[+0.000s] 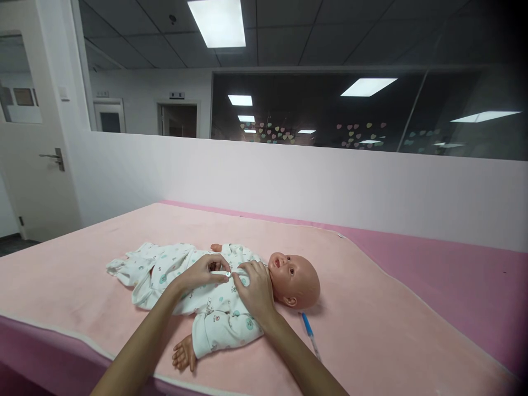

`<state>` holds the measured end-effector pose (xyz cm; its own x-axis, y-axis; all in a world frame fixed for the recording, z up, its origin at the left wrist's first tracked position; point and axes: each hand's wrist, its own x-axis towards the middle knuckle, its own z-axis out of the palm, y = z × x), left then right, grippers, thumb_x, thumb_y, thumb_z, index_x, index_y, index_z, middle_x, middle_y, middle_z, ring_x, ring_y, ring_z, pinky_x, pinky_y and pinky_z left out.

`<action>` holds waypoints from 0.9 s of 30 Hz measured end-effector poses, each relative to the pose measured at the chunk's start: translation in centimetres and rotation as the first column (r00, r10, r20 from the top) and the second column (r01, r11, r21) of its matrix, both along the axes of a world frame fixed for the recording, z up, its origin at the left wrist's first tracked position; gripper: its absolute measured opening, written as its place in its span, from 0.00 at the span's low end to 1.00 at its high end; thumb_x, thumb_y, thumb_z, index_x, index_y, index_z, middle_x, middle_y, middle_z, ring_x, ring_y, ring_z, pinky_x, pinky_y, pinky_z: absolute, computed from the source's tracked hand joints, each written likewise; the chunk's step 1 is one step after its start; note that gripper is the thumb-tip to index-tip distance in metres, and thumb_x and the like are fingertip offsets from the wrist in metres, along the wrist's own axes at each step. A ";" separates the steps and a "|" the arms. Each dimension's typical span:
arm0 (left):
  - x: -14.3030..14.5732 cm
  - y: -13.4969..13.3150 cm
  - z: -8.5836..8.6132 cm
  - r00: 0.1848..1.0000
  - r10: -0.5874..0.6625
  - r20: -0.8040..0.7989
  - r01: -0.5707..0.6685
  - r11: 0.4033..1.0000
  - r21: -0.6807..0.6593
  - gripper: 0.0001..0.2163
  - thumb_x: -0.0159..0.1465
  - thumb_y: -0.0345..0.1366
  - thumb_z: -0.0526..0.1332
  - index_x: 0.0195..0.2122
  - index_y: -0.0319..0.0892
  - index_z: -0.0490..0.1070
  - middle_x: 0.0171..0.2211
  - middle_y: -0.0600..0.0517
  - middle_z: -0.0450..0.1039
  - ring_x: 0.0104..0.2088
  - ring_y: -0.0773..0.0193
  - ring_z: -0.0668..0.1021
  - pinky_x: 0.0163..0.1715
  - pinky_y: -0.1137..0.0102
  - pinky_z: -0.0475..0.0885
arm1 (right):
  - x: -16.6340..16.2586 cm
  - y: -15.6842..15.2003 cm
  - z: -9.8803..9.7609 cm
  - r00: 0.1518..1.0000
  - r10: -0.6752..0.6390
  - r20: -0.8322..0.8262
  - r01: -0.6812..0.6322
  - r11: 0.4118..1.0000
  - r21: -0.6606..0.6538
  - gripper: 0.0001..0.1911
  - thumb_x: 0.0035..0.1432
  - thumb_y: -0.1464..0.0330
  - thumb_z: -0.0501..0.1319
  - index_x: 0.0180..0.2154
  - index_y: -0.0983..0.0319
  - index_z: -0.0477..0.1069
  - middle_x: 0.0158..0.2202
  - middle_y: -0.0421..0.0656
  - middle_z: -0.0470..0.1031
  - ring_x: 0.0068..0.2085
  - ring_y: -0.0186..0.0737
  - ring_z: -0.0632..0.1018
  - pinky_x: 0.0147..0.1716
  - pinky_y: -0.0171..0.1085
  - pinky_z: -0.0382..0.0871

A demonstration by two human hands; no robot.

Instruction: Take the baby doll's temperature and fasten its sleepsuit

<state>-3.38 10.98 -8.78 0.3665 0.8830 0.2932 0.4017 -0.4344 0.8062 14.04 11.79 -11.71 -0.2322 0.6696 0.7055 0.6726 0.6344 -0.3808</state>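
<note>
Two bare forearms came in from the bottom edge and met over the doll's chest. Left hand (204, 273) lay curled, fingertips pinched together on the front edge of the baby suit (214, 311). Right hand (256, 289) rested palm down just beside it near the collar, its fingers pinching the other edge of the cloth. Both hands closed on the fabric, touching or nearly touching each other; the exact spot gripped was too small to make out.

Doll (295, 278) lay on its back across the pink blanket (371, 330), bald head to the right, legs to the left. White printed suit covered the trunk and arms. One bare hand of the doll stuck out of the near sleeve toward the blanket's front edge; the other showed just above the far shoulder. Leg part of the suit lay loose and rumpled at the left.

Blue pen (310, 334) lay on the blanket just right of the right forearm, near the doll's head, not touching it.

Blanket covered most of a darker pink bench (474, 275), which showed bare along the far and right sides.

Behind the bench ran a low white wall (289, 176) with dark glass (350, 110) above, heart stickers on it. White door (33, 165) with a metal handle stood at far left. Ceiling lights (218, 22) were on.
</note>
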 end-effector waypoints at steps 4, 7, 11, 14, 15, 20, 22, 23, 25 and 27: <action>0.0 -0.1 0.1 1.000 0.006 0.026 -0.006 1.000 0.003 0.10 0.51 0.39 0.63 0.30 0.38 0.70 0.21 0.57 0.58 0.24 0.72 0.61 0.25 0.76 0.57 | 0.0 -0.2 0.3 0.999 0.040 -0.011 -0.040 0.999 -0.006 0.05 0.53 0.68 0.55 0.33 0.59 0.68 0.32 0.40 0.70 0.36 0.38 0.67 0.37 0.37 0.54; -0.9 -0.5 0.2 1.000 0.010 0.027 -0.009 1.000 -0.027 0.11 0.51 0.40 0.63 0.32 0.39 0.71 0.24 0.54 0.64 0.26 0.71 0.65 0.27 0.75 0.60 | 0.1 -0.3 0.4 0.998 0.063 -0.012 -0.063 0.998 -0.006 0.05 0.54 0.69 0.54 0.33 0.58 0.68 0.33 0.39 0.70 0.37 0.37 0.66 0.37 0.37 0.54; -3.3 -1.0 -0.2 0.997 0.074 -0.022 -0.075 0.996 -0.050 0.14 0.48 0.39 0.65 0.36 0.40 0.72 0.34 0.51 0.71 0.33 0.66 0.70 0.34 0.73 0.65 | 0.3 -0.5 0.2 0.997 0.072 0.005 -0.072 0.997 0.009 0.07 0.55 0.71 0.52 0.34 0.58 0.68 0.34 0.39 0.69 0.37 0.37 0.66 0.37 0.37 0.54; -4.5 -1.3 -0.7 0.994 0.101 -0.049 -0.104 0.994 -0.045 0.15 0.48 0.39 0.65 0.37 0.41 0.72 0.36 0.51 0.72 0.35 0.65 0.71 0.36 0.72 0.66 | 0.3 -0.7 0.4 0.996 0.078 0.038 -0.080 0.996 0.037 0.08 0.55 0.72 0.52 0.35 0.58 0.68 0.35 0.39 0.70 0.37 0.37 0.65 0.38 0.37 0.54; -4.6 -1.3 -0.9 0.993 0.106 -0.046 -0.108 0.993 -0.039 0.14 0.49 0.39 0.65 0.36 0.41 0.73 0.36 0.50 0.72 0.36 0.64 0.71 0.37 0.71 0.66 | 0.1 -0.8 0.5 0.995 0.085 0.055 -0.087 0.995 0.047 0.08 0.55 0.71 0.52 0.36 0.59 0.68 0.35 0.39 0.70 0.38 0.37 0.65 0.39 0.38 0.54; -4.6 -1.2 -1.3 0.995 0.100 -0.011 -0.100 0.995 -0.009 0.14 0.48 0.40 0.65 0.36 0.40 0.73 0.37 0.49 0.73 0.37 0.63 0.72 0.40 0.70 0.68 | -2.3 -0.5 1.7 0.978 0.117 0.171 -0.135 0.986 0.098 0.07 0.56 0.66 0.53 0.34 0.60 0.69 0.35 0.41 0.70 0.39 0.37 0.66 0.42 0.40 0.53; -4.7 -1.2 -1.4 0.997 0.076 0.018 -0.075 0.997 -0.026 0.16 0.48 0.39 0.65 0.38 0.40 0.73 0.38 0.49 0.73 0.39 0.62 0.73 0.42 0.69 0.68 | -3.5 -0.2 1.9 0.969 0.121 0.217 -0.146 0.984 0.106 0.07 0.54 0.65 0.55 0.31 0.60 0.69 0.33 0.41 0.70 0.38 0.37 0.67 0.41 0.39 0.54; -4.8 -1.1 -1.4 0.998 0.058 0.036 -0.057 0.997 -0.042 0.16 0.48 0.39 0.66 0.38 0.40 0.73 0.39 0.49 0.73 0.40 0.62 0.73 0.43 0.69 0.68 | -4.0 0.0 1.8 0.964 0.125 0.234 -0.153 0.982 0.107 0.06 0.53 0.66 0.56 0.30 0.60 0.69 0.33 0.41 0.70 0.38 0.37 0.67 0.41 0.39 0.54; -5.1 -1.0 -1.3 0.998 0.013 0.068 -0.008 0.997 -0.083 0.17 0.48 0.37 0.66 0.39 0.40 0.74 0.40 0.48 0.73 0.42 0.61 0.73 0.45 0.68 0.67 | -4.6 0.2 1.6 0.958 0.142 0.247 -0.172 0.979 0.105 0.04 0.52 0.67 0.57 0.29 0.61 0.67 0.32 0.41 0.69 0.37 0.37 0.67 0.40 0.38 0.55; -5.3 -1.0 -1.3 0.996 -0.026 0.085 0.036 0.993 -0.113 0.16 0.48 0.36 0.66 0.39 0.40 0.74 0.41 0.48 0.73 0.42 0.61 0.73 0.45 0.68 0.67 | -4.7 0.4 1.2 0.960 0.160 0.231 -0.188 0.977 0.100 0.04 0.52 0.67 0.56 0.28 0.61 0.66 0.30 0.40 0.69 0.36 0.36 0.67 0.40 0.38 0.56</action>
